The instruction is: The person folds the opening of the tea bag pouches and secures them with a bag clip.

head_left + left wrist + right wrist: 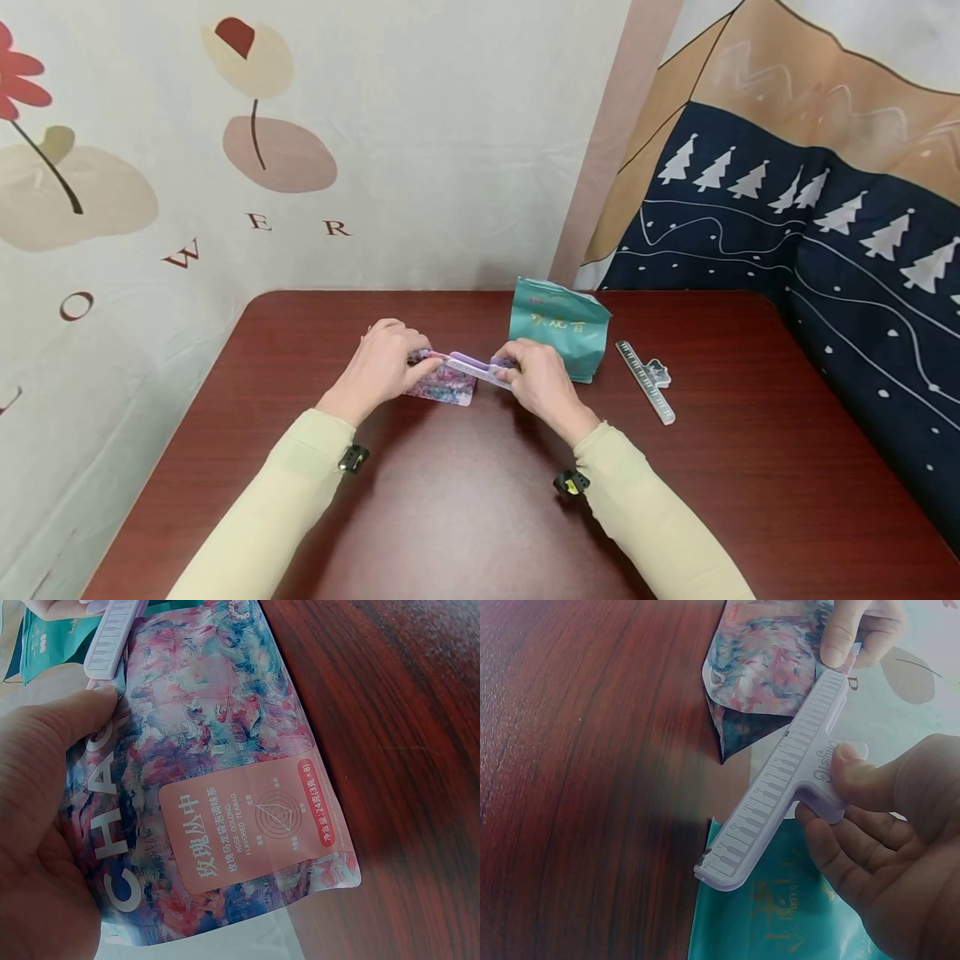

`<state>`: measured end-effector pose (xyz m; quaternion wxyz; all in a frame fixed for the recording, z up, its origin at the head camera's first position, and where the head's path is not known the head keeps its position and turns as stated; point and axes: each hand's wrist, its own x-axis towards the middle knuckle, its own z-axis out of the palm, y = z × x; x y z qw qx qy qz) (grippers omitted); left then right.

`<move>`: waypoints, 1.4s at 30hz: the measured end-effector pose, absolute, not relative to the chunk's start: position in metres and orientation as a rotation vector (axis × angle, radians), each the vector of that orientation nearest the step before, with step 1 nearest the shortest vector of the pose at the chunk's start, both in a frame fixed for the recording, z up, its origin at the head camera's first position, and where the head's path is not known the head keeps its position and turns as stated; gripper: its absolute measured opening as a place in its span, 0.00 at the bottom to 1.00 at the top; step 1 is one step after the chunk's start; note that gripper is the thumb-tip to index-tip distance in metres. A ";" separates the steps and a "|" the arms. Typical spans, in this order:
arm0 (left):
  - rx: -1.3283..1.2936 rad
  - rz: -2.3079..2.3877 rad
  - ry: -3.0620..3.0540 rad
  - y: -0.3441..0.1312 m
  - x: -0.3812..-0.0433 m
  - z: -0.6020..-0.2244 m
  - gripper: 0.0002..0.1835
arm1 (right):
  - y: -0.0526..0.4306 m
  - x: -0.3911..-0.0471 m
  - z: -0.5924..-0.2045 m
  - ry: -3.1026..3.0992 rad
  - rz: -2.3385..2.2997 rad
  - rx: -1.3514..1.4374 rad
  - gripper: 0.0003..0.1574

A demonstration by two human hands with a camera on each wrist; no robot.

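My left hand (382,367) grips a tea pouch (210,727) by its top edge, with the thumb on the front. The pouch is pink and blue, with white lettering and a pink label. My right hand (542,379) pinches the handle of a light purple sealing clip (769,787), thumb on one side and fingers on the other. Piano keys are patterned along the clip's long bar. In the right wrist view, the clip's far end overlaps the pouch's top corner, right by the left thumb. The rest of its bar extends past the pouch.
A teal bag (561,329) with gold characters stands upright behind my right hand. To its right, a clear sealing clip (647,382) with the same key pattern lies on the reddish-brown table (465,500). Printed cloths (450,150) hang behind the table and along its right side.
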<state>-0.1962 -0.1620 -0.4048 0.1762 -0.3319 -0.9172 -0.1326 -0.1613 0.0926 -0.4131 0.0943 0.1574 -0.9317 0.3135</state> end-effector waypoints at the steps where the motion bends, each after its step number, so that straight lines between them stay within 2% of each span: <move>1: -0.939 -0.374 -2.599 -0.162 -0.196 -0.404 0.11 | 0.092 -0.161 -0.413 -2.762 0.932 0.468 0.05; 33: -0.971 -0.390 -2.602 -0.164 -0.196 -0.402 0.12 | 0.084 -0.162 -0.412 -2.709 0.972 0.468 0.04; 42: -1.014 -0.472 -2.727 -0.169 -0.193 -0.393 0.09 | 0.083 -0.160 -0.411 -2.726 0.981 0.458 0.03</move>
